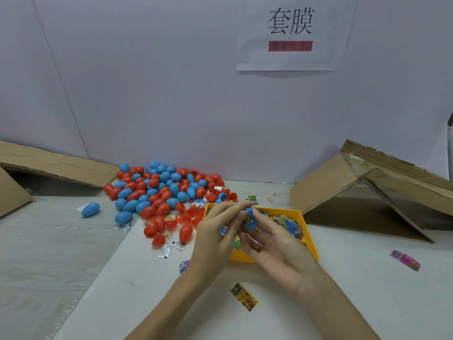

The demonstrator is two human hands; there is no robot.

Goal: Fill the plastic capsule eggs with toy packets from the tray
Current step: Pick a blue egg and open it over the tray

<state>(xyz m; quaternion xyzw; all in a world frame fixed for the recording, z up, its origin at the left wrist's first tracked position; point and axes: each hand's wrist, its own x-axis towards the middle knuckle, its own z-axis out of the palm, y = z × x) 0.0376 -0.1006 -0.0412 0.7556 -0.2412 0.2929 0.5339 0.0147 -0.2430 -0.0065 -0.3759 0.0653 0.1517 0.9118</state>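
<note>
Together, both hands' fingertips, left (215,231) and right (274,244), pinched a blue packet (250,220) at mid-frame over the yellow tray (310,231) of packets.

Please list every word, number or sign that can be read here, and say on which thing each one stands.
"套膜": large black characters on the white paper sheet on the wall.
Red bar under them: dark marks, too blurred to read.
Blue packet held in both hands: print too blurred to read.
Yellow packet, pink packet: print too small to read.
</note>
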